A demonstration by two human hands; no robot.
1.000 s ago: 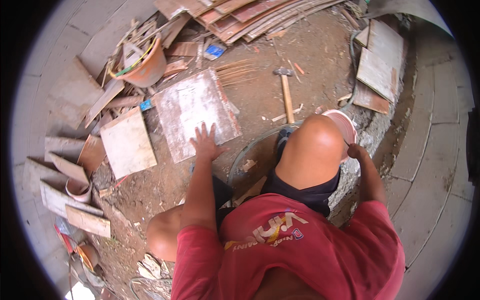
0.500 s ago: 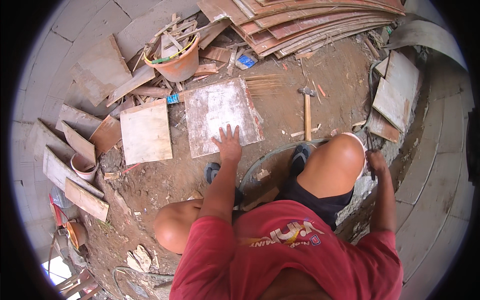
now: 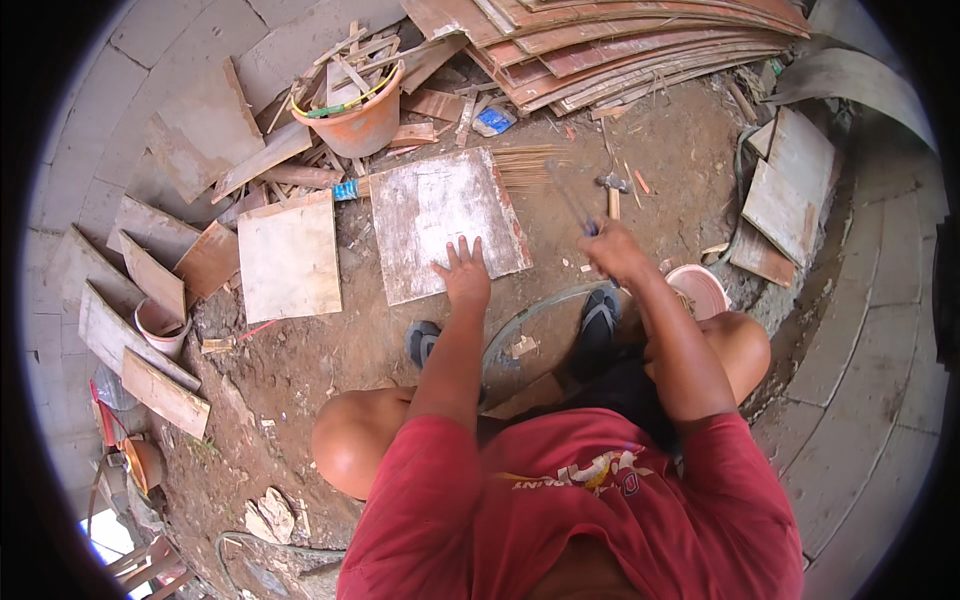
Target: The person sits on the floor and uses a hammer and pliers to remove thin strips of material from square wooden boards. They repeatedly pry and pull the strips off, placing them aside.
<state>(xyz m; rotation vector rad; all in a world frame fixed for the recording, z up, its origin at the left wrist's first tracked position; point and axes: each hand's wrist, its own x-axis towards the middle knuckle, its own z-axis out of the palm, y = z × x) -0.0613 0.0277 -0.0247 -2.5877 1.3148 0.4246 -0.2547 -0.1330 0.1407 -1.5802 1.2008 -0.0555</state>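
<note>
A square board with worn whitish and reddish-brown paint (image 3: 425,215) lies on the dirt in front of me. My left hand (image 3: 466,272) rests on its near edge, fingers spread, palm down. My right hand (image 3: 612,250) is raised right of the board, closed round a long, thin tool (image 3: 570,198) that points away and leftward. Motion blurs that tool, so its kind does not show. Just beyond this hand lies a hammer (image 3: 613,202) with a wooden handle, partly hidden by the hand. Under the board's far edge stick out thin broom bristles (image 3: 528,168).
Left of the painted board lies a paler board (image 3: 290,258). A scrap-filled bucket (image 3: 360,128) stands far left, beside a stack of sheets (image 3: 620,50). By my right knee is a pinkish bucket (image 3: 700,287). Boards (image 3: 790,190) lean at right; a hose (image 3: 515,325) curves near my feet.
My right hand has swung from beside my right knee inward and forward to near the hammer, bringing the thin tool. My right knee has moved outward, uncovering the pinkish bucket. My left hand stays on the board.
</note>
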